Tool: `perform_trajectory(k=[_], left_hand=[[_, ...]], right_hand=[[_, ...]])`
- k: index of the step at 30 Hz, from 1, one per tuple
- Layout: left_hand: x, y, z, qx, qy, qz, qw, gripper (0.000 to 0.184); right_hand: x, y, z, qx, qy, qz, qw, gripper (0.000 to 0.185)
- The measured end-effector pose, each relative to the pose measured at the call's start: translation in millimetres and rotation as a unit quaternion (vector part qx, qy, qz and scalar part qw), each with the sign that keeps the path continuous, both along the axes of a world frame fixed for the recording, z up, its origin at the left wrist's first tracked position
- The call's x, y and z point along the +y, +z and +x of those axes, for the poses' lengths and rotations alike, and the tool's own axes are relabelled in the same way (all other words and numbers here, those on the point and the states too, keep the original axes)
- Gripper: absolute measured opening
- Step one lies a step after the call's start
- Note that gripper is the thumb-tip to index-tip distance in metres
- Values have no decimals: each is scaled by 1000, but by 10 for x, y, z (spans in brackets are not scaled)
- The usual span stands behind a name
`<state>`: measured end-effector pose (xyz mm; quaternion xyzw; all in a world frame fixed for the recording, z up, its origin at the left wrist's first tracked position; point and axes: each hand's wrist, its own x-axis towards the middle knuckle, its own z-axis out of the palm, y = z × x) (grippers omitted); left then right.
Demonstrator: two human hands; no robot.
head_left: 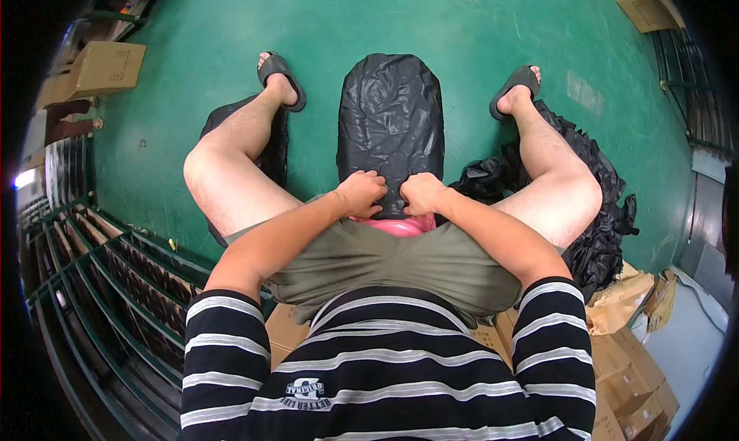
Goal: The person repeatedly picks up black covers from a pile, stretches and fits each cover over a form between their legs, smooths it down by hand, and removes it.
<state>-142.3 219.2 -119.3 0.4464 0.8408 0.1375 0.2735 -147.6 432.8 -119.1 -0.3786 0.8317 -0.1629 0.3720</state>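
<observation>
The left hand (362, 193), fingers curled nearly closed, pinches the near-left edge of the black bag (390, 117), which stretches over the floor (223, 25), probably soft, slippery, best held by bunched plastic; the right hand (422, 194), likewise curled, its near-right edge.

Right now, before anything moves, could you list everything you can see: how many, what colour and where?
Wrapped bundle: one, black, between the feet
Pink item: one, pink, below the hands, partly hidden
Plastic heap: one, black, by the right leg
Dark item: one, black, behind the left leg
Cardboard boxes: several, brown, upper corners and bottom
Racks: several, dark, both sides
Floor: one, green, throughout
Sandals: two, dark, on the feet
Shorts: one pair, olive, lower middle
Shirt: one, black with grey stripes, bottom
Legs: two, bare, spread apart
Left hand, right hand: two, bare, fingers curled at the bundle's near end
</observation>
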Motion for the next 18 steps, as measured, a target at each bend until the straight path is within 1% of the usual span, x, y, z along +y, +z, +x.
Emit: perform_trajectory(k=[3,5,9,11,12,14,15,17,18], left_hand=[[-11,-22,4,0,-10,-7,1000,27],[1,-18,0,29,-57,8,998,28],[22,-2,13,22,-73,17,997,29],[43,-70,25,37,-105,-16,994,27],[47,-148,65,36,-105,-17,994,27],[54,-288,143,107,-106,-9,988,33],[49,-321,159,107,-106,-9,989,33],[52,-369,198,116,-84,1,990,24],[59,-402,219,117,-85,2,990,24]], right_hand=[[-47,39,28,19,23,21,999,24],[-62,21,58,31,39,25,998,24],[-87,-19,119,45,58,36,997,20],[-97,-52,173,53,61,36,996,18],[-107,-75,204,63,66,36,995,16],[-150,-142,246,66,73,41,994,13],[-160,-170,265,69,78,48,993,12],[-153,-198,300,67,73,43,994,11],[-148,-197,303,68,68,37,995,11]])
